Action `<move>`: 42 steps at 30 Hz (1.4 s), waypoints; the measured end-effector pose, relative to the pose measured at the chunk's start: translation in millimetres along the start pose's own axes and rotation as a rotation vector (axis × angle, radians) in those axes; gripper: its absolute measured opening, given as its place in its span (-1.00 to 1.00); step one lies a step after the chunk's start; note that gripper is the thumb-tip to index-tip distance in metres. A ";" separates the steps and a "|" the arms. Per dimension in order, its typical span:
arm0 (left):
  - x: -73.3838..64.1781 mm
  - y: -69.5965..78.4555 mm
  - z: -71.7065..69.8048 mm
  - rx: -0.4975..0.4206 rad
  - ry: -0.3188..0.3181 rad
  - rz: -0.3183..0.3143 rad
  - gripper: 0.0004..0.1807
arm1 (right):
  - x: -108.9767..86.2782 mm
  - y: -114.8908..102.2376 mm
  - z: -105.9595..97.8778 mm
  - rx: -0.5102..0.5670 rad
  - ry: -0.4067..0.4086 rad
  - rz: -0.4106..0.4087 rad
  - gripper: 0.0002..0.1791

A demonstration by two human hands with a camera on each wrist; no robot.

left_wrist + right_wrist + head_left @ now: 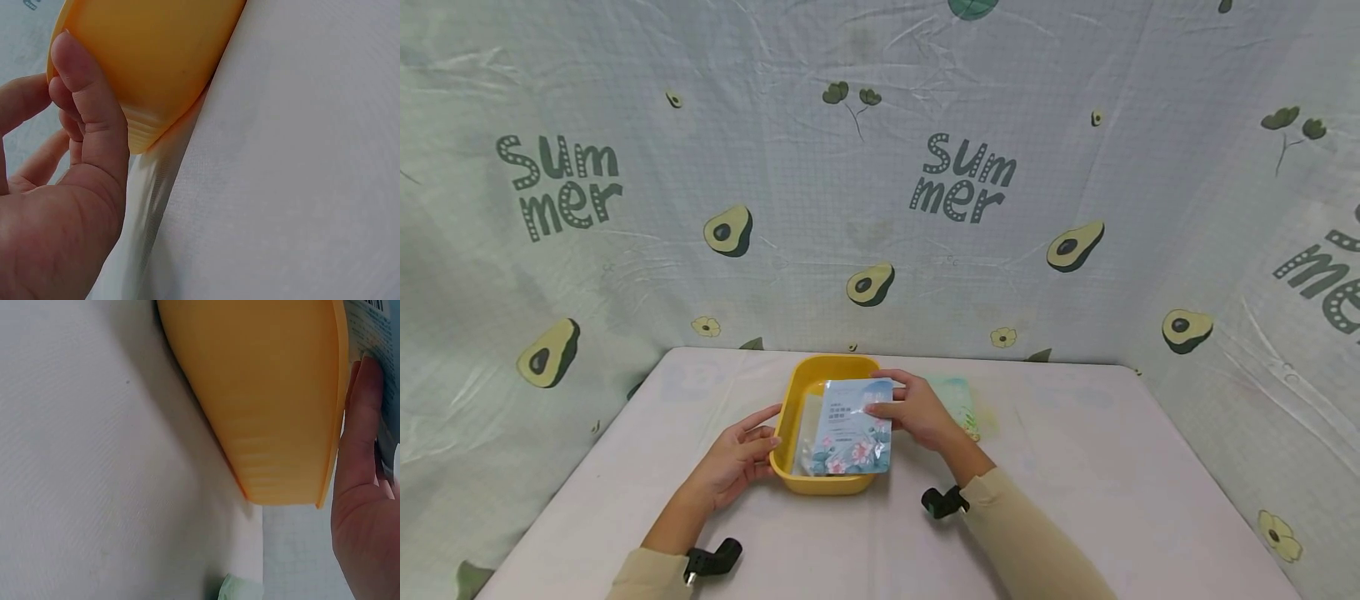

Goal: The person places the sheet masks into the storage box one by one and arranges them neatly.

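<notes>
A yellow plastic tub (831, 485) stands on the table. My left hand (737, 458) pinches its left rim; in the left wrist view the thumb (75, 62) lies against the tub's outer wall (150, 56). With thumb in front, my right hand (921, 412) grips the right side of a light-blue sachet (853, 425) printed with pink flowers. The sachet is tilted over the tub, overlapping its right rim. Inside the tub, a whitish packet (806, 433) shows partly behind the sachet. In the right wrist view the sachet's back (390, 375) carries small print and a barcode.
A pale green packet (957, 400) lies on the white-covered table (1060, 483), right of the tub and partly behind my right hand. A hanging sheet (805, 183) printed with avocados rises behind the table. Black cameras (718, 558) sit on both wrists.
</notes>
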State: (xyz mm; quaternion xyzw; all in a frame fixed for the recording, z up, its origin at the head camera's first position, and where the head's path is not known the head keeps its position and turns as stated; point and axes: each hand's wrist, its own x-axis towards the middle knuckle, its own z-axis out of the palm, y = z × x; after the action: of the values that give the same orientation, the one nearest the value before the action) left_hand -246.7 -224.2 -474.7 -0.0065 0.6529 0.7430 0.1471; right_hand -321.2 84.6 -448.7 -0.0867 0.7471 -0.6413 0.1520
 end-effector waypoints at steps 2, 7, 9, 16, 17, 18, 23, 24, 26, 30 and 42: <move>0.3 -0.2 -0.2 0.002 0.000 0.000 -0.22 | 1.4 -1.1 1.6 -0.008 -0.001 0.001 -0.29; 0.1 0.4 0.5 0.004 0.002 -0.002 -0.22 | 3.2 -6.7 5.3 -0.030 0.010 0.005 -0.29; 0.1 0.5 0.7 0.003 0.004 -0.003 -0.22 | 3.7 -8.9 6.7 -0.036 0.011 0.005 -0.29; 0.7 -0.5 0.1 0.003 0.008 -0.003 -0.22 | 8.7 -12.1 11.9 -0.030 -0.007 0.004 -0.30; 0.7 -0.7 0.0 0.004 0.008 -0.003 -0.22 | 9.6 -12.2 12.5 -0.027 -0.012 0.003 -0.31; 0.8 -0.9 0.0 0.004 0.009 -0.002 -0.22 | 10.3 -12.4 13.0 -0.024 -0.016 0.002 -0.31; 1.0 -1.4 0.1 0.008 0.012 -0.001 -0.21 | 12.7 -14.0 14.9 -0.028 -0.033 -0.004 -0.30; 1.0 -1.4 0.2 0.008 0.012 -0.001 -0.21 | 12.7 -14.5 15.2 -0.032 -0.035 -0.006 -0.30; 0.9 -1.2 0.4 0.008 0.013 -0.002 -0.22 | 12.7 -15.5 16.0 -0.035 -0.039 -0.008 -0.29; 0.9 -0.8 0.3 0.006 0.011 -0.003 -0.22 | 12.6 -16.8 17.9 -0.048 -0.037 -0.010 -0.29; -0.1 0.7 0.7 0.003 0.008 -0.006 -0.22 | 16.5 -18.5 25.2 -0.101 -0.054 -0.021 -0.35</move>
State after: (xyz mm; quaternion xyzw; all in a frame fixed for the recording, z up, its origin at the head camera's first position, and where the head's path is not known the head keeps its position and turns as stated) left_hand -246.7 -223.6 -473.9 -0.0111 0.6546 0.7415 0.1469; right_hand -329.4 52.8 -435.7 -0.1194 0.7731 -0.6017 0.1609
